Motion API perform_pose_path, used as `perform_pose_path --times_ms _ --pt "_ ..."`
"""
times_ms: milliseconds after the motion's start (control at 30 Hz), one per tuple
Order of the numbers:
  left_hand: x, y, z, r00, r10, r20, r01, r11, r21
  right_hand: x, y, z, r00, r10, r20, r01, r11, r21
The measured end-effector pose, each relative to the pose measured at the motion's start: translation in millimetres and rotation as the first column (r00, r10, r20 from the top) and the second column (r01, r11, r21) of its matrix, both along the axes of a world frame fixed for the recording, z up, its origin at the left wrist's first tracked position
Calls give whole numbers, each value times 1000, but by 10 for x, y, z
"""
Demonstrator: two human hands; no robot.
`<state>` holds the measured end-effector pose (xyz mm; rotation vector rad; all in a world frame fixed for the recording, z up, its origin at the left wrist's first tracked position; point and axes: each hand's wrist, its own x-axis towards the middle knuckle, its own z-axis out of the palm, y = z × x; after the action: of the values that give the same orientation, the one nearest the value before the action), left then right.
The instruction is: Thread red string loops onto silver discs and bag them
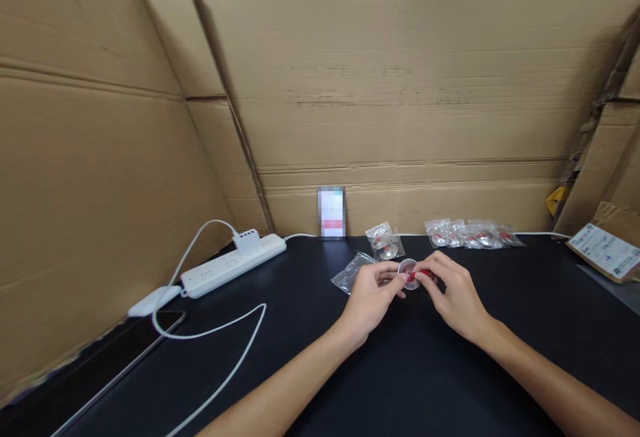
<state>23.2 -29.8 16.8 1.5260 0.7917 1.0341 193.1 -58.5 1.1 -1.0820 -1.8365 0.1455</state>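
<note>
My left hand (pixel 373 289) pinches a clear round piece (pixel 406 266) that looks like a suction cup, held just above the black table. My right hand (pixel 449 288) is closed on a small red piece (pixel 424 273) at the cup's middle, touching it. Fingers hide part of both pieces, so I cannot tell whether they are joined. Beside my left hand lies a clear plastic bag (pixel 349 276), crumpled and partly behind the fingers. Beyond the hands is a bagged pair of round clear-and-red pieces (pixel 389 250).
More bagged round pieces (pixel 470 236) lie in a row at the back right. A phone (pixel 331 214) leans against the cardboard wall (pixel 390 90). On the left are a white power strip (pixel 235 265) and a looping cable (pixel 227 330). A labelled package (pixel 607 250) sits far right.
</note>
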Motion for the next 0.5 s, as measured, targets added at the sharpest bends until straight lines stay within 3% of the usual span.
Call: perform_pose_path --times_ms 500 --pt "-24 18 -71 971 -135 198 169 972 -165 18 21 -66 996 -64 53 63 998 19"
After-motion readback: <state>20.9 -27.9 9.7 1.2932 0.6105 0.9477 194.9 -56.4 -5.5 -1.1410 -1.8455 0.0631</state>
